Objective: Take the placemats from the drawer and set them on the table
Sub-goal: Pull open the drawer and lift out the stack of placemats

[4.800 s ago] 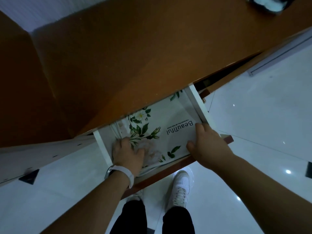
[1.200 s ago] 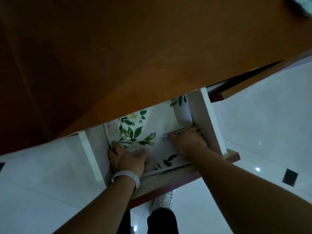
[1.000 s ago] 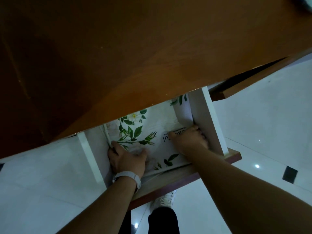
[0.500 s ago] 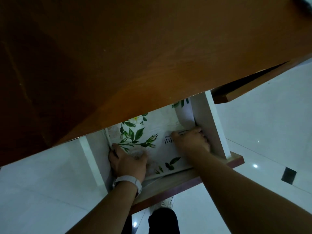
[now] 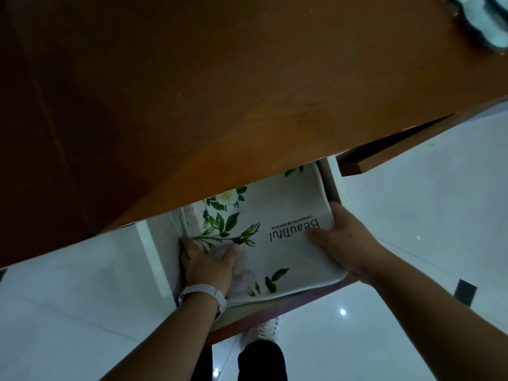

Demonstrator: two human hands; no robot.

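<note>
A stack of white placemats (image 5: 277, 215) printed with green leaves, white flowers and the word "Beautiful" lies in the open white drawer (image 5: 154, 251) under the brown table (image 5: 220, 92). My left hand (image 5: 207, 266), with a white wristband, grips the stack's left edge, thumb on top. My right hand (image 5: 343, 240) grips the right edge, thumb on the print and fingers underneath. The stack's near right corner is raised above the drawer's brown front (image 5: 275, 309). The stack's far part is hidden under the tabletop.
The tabletop fills the upper view, with a pale blue-and-white object (image 5: 483, 20) at its top right corner. Glossy white floor tiles (image 5: 426, 243) lie below. My white shoe (image 5: 268, 329) and dark trouser legs stand just behind the drawer front.
My right hand slid from the top of the placemats to their right edge and curled under it. The stack's right side has lifted. The left hand kept its place.
</note>
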